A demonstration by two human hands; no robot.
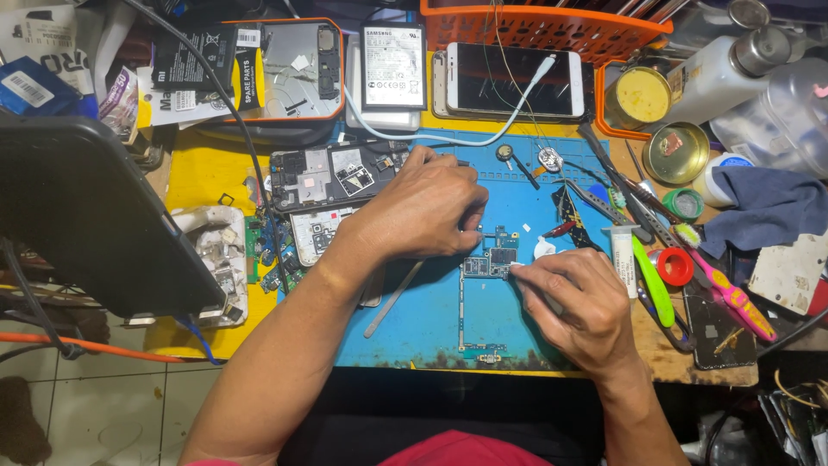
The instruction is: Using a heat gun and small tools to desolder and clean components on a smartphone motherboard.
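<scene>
Your left hand (pixel 427 207) pins the circuit board (pixel 488 263); your right hand (pixel 573 302) pinches a white swab (pixel 545 249) beside it. Press too hard and chips could lift.

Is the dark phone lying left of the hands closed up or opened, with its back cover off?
Opened. The dark phone lies with its back off, showing metal shields and internal parts, just left of the left hand.

The blue work mat (pixel 431 319) looks like matt rubber, scuffed brown at its near edge. On it, the circuit board (pixel 490 259) shows dull metal shields. Behind the mat, the phone (pixel 509 79) has a glossy glass face. Right of the mat, a blue cloth (pixel 763 207) looks soft, and the toothbrush (pixel 733 293) is shiny pink plastic.
</scene>
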